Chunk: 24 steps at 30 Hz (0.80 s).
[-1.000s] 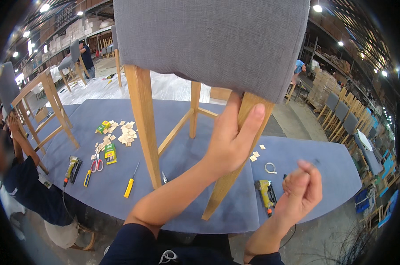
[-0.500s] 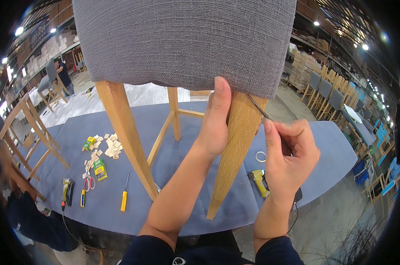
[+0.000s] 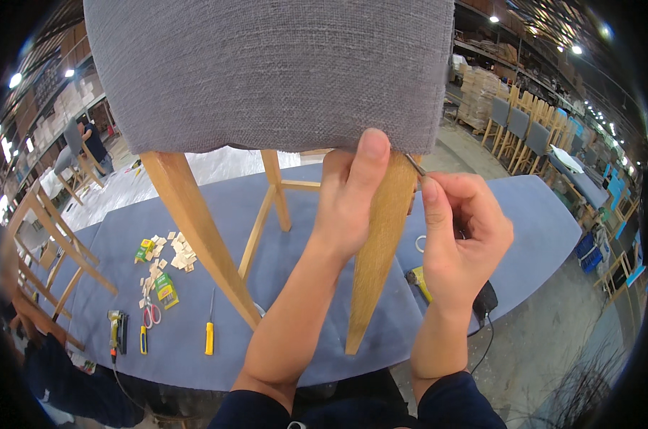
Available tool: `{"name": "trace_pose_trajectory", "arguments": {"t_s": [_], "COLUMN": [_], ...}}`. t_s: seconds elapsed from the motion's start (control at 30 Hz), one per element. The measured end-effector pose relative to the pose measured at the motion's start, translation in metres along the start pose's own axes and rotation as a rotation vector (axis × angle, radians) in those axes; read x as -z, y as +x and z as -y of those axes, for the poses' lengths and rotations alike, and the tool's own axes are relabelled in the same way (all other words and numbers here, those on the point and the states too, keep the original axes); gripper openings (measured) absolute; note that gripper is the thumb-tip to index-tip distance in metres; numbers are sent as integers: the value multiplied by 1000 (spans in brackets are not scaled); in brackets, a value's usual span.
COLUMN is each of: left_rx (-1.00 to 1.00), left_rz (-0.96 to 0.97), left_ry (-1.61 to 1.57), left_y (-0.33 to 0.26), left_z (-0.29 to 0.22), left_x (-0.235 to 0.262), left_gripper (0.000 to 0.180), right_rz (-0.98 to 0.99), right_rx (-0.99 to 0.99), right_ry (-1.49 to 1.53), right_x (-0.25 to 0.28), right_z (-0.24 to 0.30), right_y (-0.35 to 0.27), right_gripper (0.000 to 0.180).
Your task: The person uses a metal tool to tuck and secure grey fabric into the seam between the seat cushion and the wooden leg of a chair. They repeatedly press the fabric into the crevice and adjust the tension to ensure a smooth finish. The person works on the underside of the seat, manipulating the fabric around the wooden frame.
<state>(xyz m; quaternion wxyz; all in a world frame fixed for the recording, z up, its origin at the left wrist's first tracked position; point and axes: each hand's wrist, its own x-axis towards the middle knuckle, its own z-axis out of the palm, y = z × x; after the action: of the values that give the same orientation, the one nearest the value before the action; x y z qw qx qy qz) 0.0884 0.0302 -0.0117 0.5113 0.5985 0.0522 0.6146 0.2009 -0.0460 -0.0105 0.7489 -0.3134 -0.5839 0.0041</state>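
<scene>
A chair with grey woven upholstery (image 3: 267, 79) stands before me, its wooden legs pointing down to the table. My left hand (image 3: 349, 193) is wrapped round the top of the right-hand wooden leg (image 3: 378, 250). Its thumb lies at the lower edge of the fabric; the other fingers are partly hidden behind the leg. Between thumb and forefinger my right hand (image 3: 467, 229) pinches a thin dark metal tool (image 3: 415, 164). The tool's tip meets the seam where fabric and leg join; its handle end is hidden in the hand.
On the blue-grey covered table (image 3: 181, 343) lie a yellow screwdriver (image 3: 209, 338), scissors (image 3: 151, 314), small wooden pieces (image 3: 184, 254), green-yellow boxes (image 3: 166, 291) and a staple gun (image 3: 116, 331). Another person's arm (image 3: 41, 332) is at the left, near a wooden chair frame (image 3: 59, 250).
The chair has shifted left in view and its right leg stands more upright. My right hand has come up slightly, and the tool shows less of its length at the seam.
</scene>
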Motion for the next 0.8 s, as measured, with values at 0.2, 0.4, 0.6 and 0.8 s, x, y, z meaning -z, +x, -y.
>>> {"name": "trace_pose_trajectory", "arguments": {"t_s": [0.2,0.4,0.6,0.8], "left_rx": [36,10,-55,-20], "left_rz": [-1,-76,-53,11], "left_ry": [32,46,43,-3], "left_y": [-2,1,5,4], "left_z": [1,-4,0,2], "left_x": [4,-6,-5,-1], "left_gripper": [78,82,83,81], "right_rz": [-27,-60,-25,144], "right_rx": [96,94,245,509], "right_ry": [-255,-144,-157,-245], "right_x": [3,-4,0,21], "right_z": [12,1,-12,-15], "right_y": [-1,2,15,43], "right_gripper": [7,4,8,10]}}
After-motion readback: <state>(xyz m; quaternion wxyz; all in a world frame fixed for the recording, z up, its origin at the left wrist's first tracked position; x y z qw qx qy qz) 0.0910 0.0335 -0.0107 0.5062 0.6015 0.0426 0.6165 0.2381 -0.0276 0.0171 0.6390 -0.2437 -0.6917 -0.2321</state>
